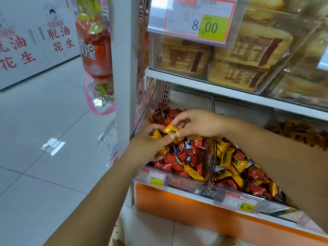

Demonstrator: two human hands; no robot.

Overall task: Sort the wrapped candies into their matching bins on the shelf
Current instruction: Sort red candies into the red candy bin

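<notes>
Two clear bins sit side by side on the lower shelf. The left bin (188, 181) holds mostly red wrapped candies with a few yellow and dark ones mixed in. The right bin (230, 194) holds yellow and red candies. Both hands meet over the left bin. My right hand (197, 123) pinches a yellow wrapped candy (170, 130) between thumb and fingers. My left hand (150, 144) holds several yellow candies (155, 134), its thumb touching the same yellow candy.
A clear divider (213, 153) separates the two bins. Price tags (154, 178) hang on the bin fronts. The shelf above (204, 86) carries clear boxes of packaged cakes. A white shelf post (124, 77) stands left, with tiled floor beyond.
</notes>
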